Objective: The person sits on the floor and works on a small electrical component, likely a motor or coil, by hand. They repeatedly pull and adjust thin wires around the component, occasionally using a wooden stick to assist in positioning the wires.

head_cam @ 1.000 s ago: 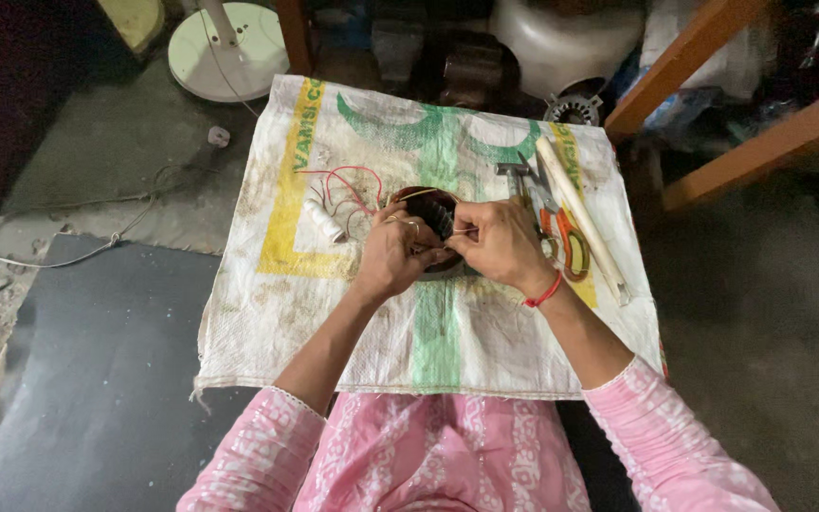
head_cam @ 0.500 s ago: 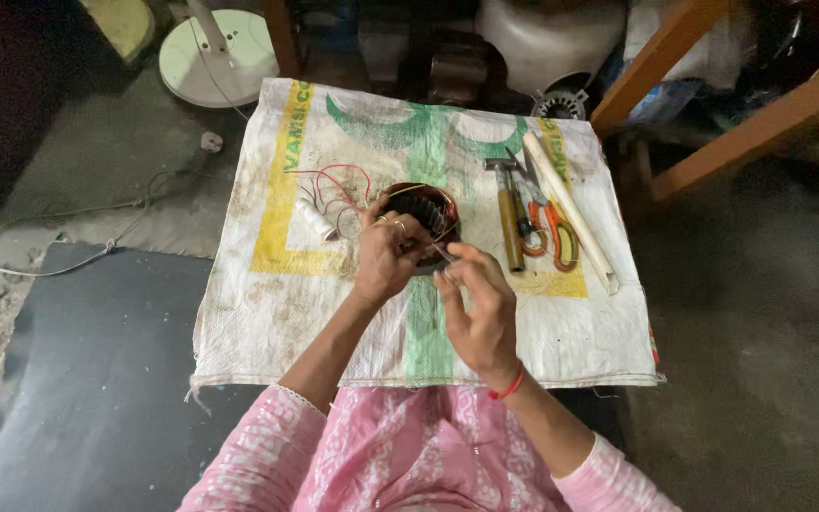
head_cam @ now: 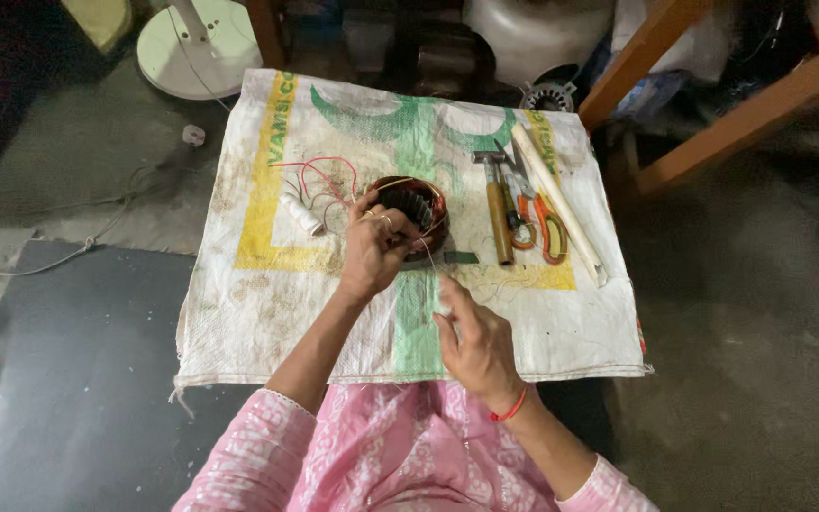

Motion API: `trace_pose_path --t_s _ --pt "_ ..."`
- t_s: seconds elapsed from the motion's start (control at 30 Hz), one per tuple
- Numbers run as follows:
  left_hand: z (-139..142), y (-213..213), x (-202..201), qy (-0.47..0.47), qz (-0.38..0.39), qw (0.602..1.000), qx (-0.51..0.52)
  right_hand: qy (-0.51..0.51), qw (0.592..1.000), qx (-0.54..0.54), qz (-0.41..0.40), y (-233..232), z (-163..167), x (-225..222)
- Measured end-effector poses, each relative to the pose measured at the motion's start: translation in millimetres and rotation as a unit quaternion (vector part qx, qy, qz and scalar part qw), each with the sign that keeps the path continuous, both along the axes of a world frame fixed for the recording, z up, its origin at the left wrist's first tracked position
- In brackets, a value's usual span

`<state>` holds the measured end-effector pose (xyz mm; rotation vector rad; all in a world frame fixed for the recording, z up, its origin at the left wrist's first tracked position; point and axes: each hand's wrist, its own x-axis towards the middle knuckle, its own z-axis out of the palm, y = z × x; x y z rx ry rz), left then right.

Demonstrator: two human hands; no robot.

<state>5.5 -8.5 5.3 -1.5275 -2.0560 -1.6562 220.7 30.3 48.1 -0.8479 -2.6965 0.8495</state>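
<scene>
**Hands Work on a Round Wire Coil**

Grey floor fills the room, and a white woven sack (head_cam: 267, 313) with green and yellow print lies flat on it like a mat. In the middle of the sack sits a round coil (head_cam: 416, 205) with brown wire wound around it and dark metal teeth inside.

The left hand (head_cam: 372, 254) rests on the near edge of the coil, with its fingers curled and pressed down on it. The right hand (head_cam: 478, 343) is pulled back toward the body, away from the coil. Its fingertips pinch a thin thread (head_cam: 428, 258), which runs up to the coil in a tight line.

Left of the coil lies a small white spool (head_cam: 300, 214) with loose red wires (head_cam: 319, 175) beside it. To the right of the coil lie a hammer (head_cam: 497, 213) with a wooden handle, orange-handled scissors (head_cam: 547, 223) and a long white stick (head_cam: 561, 204), all side by side.

Behind the sack stands the round white base of a fan (head_cam: 196, 43). Wooden legs (head_cam: 703, 104) cross at the far right. Pink sleeves (head_cam: 248, 455) show at the bottom.
</scene>
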Motion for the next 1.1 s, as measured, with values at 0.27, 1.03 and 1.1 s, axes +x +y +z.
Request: trace_pose_path --t_s 0.27,1.03,1.1 --pt "4.7 -4.0 0.7 -0.002 -0.007 1.0 0.003 0.159 0.963 0.189 0.107 -7.6 15.4 -0.5" --pt "4.5 -4.0 0.5 -0.001 -0.014 1.0 0.005 0.264 0.958 0.069 -0.084 83.0 -36.8 5.7" --pt "4.1 -3.3 -1.9 0.003 -0.014 1.0 0.003 0.278 0.948 0.083 -0.127 92.4 -41.8 6.3"
